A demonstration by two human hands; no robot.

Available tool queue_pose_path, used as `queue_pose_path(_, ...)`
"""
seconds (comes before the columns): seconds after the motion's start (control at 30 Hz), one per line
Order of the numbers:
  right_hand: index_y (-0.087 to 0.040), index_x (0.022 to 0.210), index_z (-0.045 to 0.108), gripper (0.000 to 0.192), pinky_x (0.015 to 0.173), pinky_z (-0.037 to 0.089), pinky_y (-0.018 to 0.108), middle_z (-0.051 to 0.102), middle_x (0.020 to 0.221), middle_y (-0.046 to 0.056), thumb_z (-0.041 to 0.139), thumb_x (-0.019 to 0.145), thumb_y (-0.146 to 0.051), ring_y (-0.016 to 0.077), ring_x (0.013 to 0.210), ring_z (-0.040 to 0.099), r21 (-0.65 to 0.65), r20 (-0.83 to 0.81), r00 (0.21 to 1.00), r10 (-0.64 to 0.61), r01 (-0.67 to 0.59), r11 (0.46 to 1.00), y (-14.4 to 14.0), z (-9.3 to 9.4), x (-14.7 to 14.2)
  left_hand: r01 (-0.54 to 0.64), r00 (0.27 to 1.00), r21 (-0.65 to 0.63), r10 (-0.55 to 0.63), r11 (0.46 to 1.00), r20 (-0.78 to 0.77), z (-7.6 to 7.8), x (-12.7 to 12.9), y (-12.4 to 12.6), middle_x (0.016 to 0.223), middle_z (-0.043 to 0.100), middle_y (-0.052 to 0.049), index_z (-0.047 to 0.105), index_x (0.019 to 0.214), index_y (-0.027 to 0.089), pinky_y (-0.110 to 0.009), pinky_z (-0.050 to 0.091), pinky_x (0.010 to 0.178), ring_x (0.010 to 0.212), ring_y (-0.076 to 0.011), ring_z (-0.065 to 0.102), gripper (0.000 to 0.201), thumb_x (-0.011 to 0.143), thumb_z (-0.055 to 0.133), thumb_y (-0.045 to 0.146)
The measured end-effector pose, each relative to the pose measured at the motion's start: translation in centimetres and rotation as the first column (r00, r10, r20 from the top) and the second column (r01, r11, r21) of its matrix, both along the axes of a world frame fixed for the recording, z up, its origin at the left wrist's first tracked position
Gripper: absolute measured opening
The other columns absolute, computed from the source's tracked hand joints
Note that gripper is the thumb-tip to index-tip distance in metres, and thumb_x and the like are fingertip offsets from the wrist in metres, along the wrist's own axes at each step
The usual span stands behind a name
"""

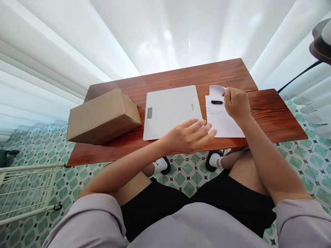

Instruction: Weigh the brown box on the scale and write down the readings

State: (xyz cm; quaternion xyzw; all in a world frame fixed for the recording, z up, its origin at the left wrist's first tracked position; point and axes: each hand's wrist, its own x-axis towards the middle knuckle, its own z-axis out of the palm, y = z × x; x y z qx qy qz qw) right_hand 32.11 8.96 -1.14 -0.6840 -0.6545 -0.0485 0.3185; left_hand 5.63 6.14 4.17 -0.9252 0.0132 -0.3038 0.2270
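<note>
A white sheet of paper (224, 125) with handwriting at its upper left lies on the right half of the table. Its far edge curls up at the top, where my right hand (236, 103) pinches it between thumb and fingers. A black pen (216, 102) rests on the sheet just left of that hand. My left hand (190, 136) is open, palm down with fingers apart, over the near right corner of a flat white scale (170, 110). Its fingertips reach towards the paper's left edge; whether they touch it I cannot tell.
A closed cardboard box (100, 115) stands left of the scale on the brown wooden table (165, 81). White curtains (155, 38) hang behind. A white metal rack (28, 189) is on the tiled floor at left, and a dark brown object (320, 48) juts in at upper right.
</note>
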Motion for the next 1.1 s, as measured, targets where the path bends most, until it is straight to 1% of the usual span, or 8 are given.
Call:
queue_pose_path(0.1,-0.022,0.083,0.056,0.037,0.071,0.04,0.041,0.064,0.079,0.011,0.027,0.105,-0.03,0.0278,0.076,0.059,0.011,0.025,1.0,0.019,-0.019,1.0,0.3,-0.5,-0.5,-0.143,0.988,-0.008,0.144,0.99,0.061,1.2,-4.0,1.0,0.112,0.074,-0.004,0.06,0.129,0.018,-0.03,0.055,0.08,0.096,-0.0189,0.069,0.038,0.094,0.047,0.017)
queue_pose_path(0.27,-0.023,0.082,0.049,0.032,0.068,0.039,0.04,0.061,0.077,0.011,0.029,0.105,-0.032,0.0284,0.074,0.058,0.032,0.083,0.994,0.065,-0.068,0.997,0.6,-1.3,-1.9,-0.324,0.906,-0.138,0.349,0.936,0.24,2.0,-11.1,2.2,0.113,0.074,-0.008,0.049,0.143,0.017,-0.031,0.054,0.072,0.096,-0.0219,0.07,0.059,0.084,0.049,0.01)
queue_pose_path(0.43,-0.024,0.082,0.046,0.032,0.072,0.043,0.041,0.06,0.076,0.009,0.026,0.106,-0.031,0.028,0.075,0.057,0.089,0.07,0.984,0.166,-0.172,0.981,0.4,-1.4,-3.6,-0.448,0.713,-0.307,0.543,0.84,0.444,1.7,-17.3,2.2,0.116,0.072,-0.011,0.049,0.141,0.017,-0.036,0.055,0.088,0.106,-0.0257,0.069,0.056,0.086,0.053,0.01)
queue_pose_path(0.6,-0.025,0.082,0.048,0.035,0.07,0.045,0.043,0.062,0.077,0.011,0.026,0.106,-0.037,0.0296,0.073,0.059,0.106,0.048,0.977,0.206,-0.21,0.972,0.2,-1.1,-5.9,-0.491,0.531,-0.429,0.651,0.758,0.543,0.7,-22.2,1.7,0.122,0.07,-0.01,0.047,0.141,0.02,-0.041,0.052,0.101,0.114,-0.0257,0.067,0.052,0.09,0.051,0.012)
queue_pose_path(0.73,-0.024,0.084,0.052,0.04,0.072,0.047,0.044,0.065,0.079,0.012,0.026,0.107,-0.043,0.0298,0.075,0.062,0.085,-0.022,0.965,0.26,-0.258,0.962,0.6,0.0,-9.3,-0.464,0.352,-0.553,0.717,0.692,0.602,-0.2,-25.4,1.9,0.126,0.066,-0.012,0.05,0.136,0.018,-0.047,0.045,0.11,0.124,-0.0263,0.06,0.044,0.092,0.048,0.014)
queue_pose_path(0.87,-0.023,0.089,0.059,0.041,0.078,0.049,0.045,0.064,0.08,0.01,0.028,0.107,-0.042,0.0289,0.081,0.063,0.1,-0.095,0.93,0.355,-0.346,0.933,1.7,2.1,-14.1,-0.382,0.198,-0.687,0.781,0.618,0.592,-1.2,-27.9,2.3,0.136,0.059,-0.013,0.053,0.134,0.017,-0.041,0.04,0.115,0.133,-0.0244,0.051,0.046,0.088,0.049,0.016)
queue_pose_path(0.97,-0.024,0.098,0.063,0.038,0.084,0.051,0.045,0.068,0.091,0.009,0.03,0.107,-0.041,0.0279,0.089,0.066,0.11,-0.157,0.892,0.423,-0.41,0.906,3.0,3.1,-18.0,-0.213,0.09,-0.819,0.846,0.533,0.526,-2.0,-29.5,2.8,0.142,0.055,-0.012,0.05,0.137,0.018,-0.038,0.034,0.119,0.135,-0.0227,0.049,0.052,0.086,0.049,0.017)
queue_pose_path(1.1,-0.022,0.118,0.063,0.04,0.099,0.053,0.047,0.067,0.122,0.013,0.036,0.106,-0.049,0.0273,0.117,0.064,0.104,-0.544,0.722,0.427,-0.447,0.889,4.4,2.6,-23.5,0.131,-0.003,-0.884,0.892,0.448,0.452,-2.8,-30.9,3.1,0.144,0.053,-0.013,0.049,0.138,0.018,-0.035,0.036,0.118,0.139,-0.0218,0.047,0.05,0.088,0.048,0.022)
